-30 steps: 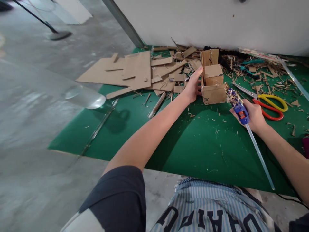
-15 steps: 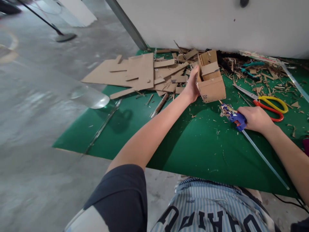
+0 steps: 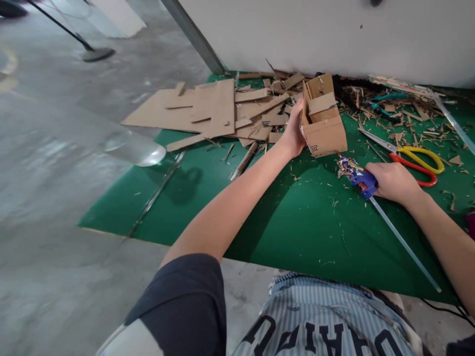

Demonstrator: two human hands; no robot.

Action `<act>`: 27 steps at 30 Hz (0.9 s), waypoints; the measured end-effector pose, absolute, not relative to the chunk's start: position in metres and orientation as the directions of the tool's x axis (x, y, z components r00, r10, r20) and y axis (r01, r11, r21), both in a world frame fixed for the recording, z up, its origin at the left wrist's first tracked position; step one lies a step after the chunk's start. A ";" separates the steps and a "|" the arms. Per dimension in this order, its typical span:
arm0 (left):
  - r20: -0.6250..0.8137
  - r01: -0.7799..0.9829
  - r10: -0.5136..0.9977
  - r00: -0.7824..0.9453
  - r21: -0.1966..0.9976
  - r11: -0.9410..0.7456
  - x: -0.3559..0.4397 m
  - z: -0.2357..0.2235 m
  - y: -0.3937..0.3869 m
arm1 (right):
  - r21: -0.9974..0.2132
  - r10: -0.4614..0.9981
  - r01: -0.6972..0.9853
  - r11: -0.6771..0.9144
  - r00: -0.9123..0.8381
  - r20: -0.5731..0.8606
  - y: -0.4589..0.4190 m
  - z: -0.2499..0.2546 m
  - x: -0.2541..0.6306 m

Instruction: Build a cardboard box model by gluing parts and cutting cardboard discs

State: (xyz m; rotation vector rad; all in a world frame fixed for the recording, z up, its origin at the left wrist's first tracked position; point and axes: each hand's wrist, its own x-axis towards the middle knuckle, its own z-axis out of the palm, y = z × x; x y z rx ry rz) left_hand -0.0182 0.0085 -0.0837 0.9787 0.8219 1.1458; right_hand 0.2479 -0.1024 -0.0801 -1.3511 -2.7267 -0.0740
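While the left hand (image 3: 296, 132) grips a cardboard box (image 3: 325, 136), the right hand (image 3: 395, 183) has its grip wrapped around a blue glue gun (image 3: 366, 183) pointed at the box's lower edge.

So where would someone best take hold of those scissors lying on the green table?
Probably by the red and yellow handles, coming from the right: the scissors lie with their loops that way, and the pointed blades aim left and away from the person. The right hand is nearest, but would likely need to put down the glue gun first.
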 end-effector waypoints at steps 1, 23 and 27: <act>-0.032 -0.351 0.972 0.233 0.930 0.114 -0.019 -0.084 0.009 | 0.004 0.793 0.798 0.603 -0.600 0.110 -0.102 -0.080 0.248; -0.039 -0.297 0.974 0.222 0.949 0.105 -0.021 -0.085 0.006 | 0.026 0.785 0.790 0.612 -0.611 0.096 -0.105 -0.078 0.251; -0.044 -0.293 0.975 0.217 0.950 0.108 -0.021 -0.085 0.007 | 0.033 0.790 0.794 0.607 -0.607 0.086 -0.105 -0.078 0.250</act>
